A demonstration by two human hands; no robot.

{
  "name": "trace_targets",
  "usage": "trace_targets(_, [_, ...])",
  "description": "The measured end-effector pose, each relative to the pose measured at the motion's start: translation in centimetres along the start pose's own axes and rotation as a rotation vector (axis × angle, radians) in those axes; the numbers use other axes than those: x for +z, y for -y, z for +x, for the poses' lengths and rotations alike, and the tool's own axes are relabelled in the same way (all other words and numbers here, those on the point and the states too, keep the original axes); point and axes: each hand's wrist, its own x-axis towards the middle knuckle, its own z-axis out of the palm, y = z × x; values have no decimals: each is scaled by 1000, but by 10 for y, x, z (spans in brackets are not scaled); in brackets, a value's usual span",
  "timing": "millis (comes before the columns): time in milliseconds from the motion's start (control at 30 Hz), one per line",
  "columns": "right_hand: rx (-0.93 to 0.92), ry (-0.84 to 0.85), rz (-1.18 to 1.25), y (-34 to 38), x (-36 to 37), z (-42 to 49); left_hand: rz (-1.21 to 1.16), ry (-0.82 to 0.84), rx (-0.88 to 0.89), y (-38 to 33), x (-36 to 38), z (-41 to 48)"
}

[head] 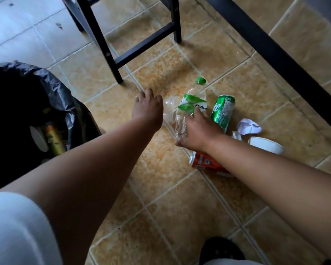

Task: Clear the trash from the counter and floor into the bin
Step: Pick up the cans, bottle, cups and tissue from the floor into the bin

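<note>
Black plastic lines the bin (pixel 17 104) at the left edge of the view. Inside it lie a yellow-green can and a pale round lid or disc, both partly in shadow.

On the tan tiled floor (pixel 161 197), the trash sits in a loose cluster to the right of the bin. A clear plastic bottle (pixel 187 109) with a green cap lies on its side; its green and white label reads "NAMTHI", with the rest cut off by the right hand (pixel 196 131). That hand rests on the lower part of the bottle, fingers spread over it and not clearly closed round it. The left hand (pixel 148 109) hangs above the floor just left of the bottle, fingers loosely curled downward and holding nothing.

Just right of the bottle lies a green can (pixel 223 111) with white lettering too partial to read. An orange-red can (pixel 204 162) lies under the right forearm, its print unreadable. A crumpled white paper (pixel 249 127) and a white cup (pixel 266 145) on its side lie beside the cans.

Black stool legs (pixel 111 54) stand behind the hands, and a dark counter edge (pixel 275 46) runs diagonally along the upper right. The floor between bin and trash is open tile, as is the stretch toward the camera.
</note>
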Motion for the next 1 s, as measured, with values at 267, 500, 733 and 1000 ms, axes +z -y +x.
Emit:
trace_targets(267, [-62, -187, 156, -2, -10, -7, -75, 28, -90, 6, -19, -3])
trace_targets(500, [-125, -469, 214, 2, -45, -27, -243, -114, -72, 13, -94, -26])
trace_targets(733, [-334, -748, 278, 50, -92, -67, -399, -309, -19, 85, -177, -95])
trace_targets(1000, [-855, -714, 345, 148, -115, -117, -332, -195, -281, 235, -177, -193])
